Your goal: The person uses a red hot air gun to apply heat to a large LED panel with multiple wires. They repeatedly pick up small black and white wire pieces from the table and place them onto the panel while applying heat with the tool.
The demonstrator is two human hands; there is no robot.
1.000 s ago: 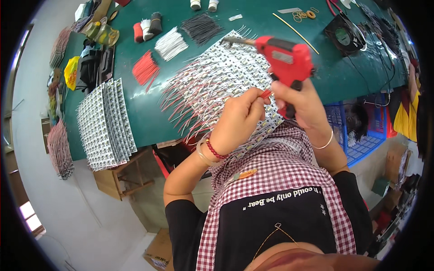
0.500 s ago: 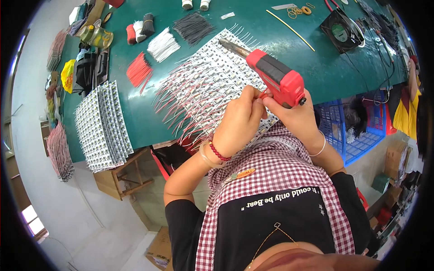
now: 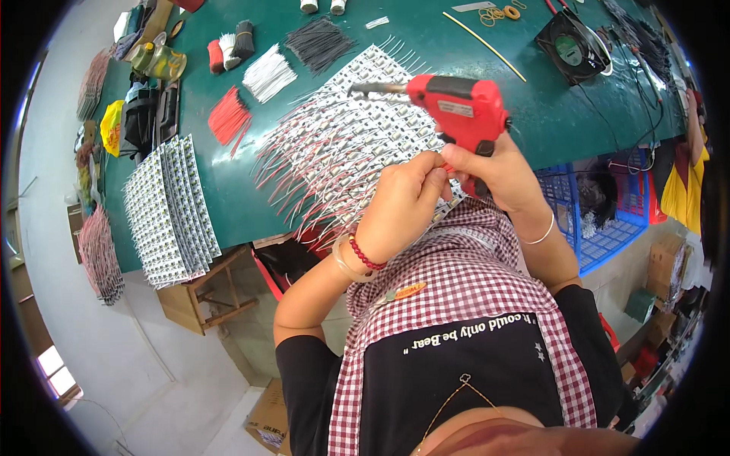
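The right hand [image 3: 498, 171] grips a red soldering gun [image 3: 456, 110] at frame centre, left hand [image 3: 399, 205] pinching wired strips [image 3: 342, 152] on the green table [image 3: 547, 114].

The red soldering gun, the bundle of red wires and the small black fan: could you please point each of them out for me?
red soldering gun [image 3: 456, 110]: head view, on the red body above the grip.
bundle of red wires [image 3: 228, 121]: head view, mid-bundle.
black fan [image 3: 569, 47]: head view, on the hub.

Right hand [image 3: 498, 171] gripping red soldering gun [image 3: 456, 110], left hand [image 3: 403, 205] touching it, wired boards [image 3: 342, 144] beneath
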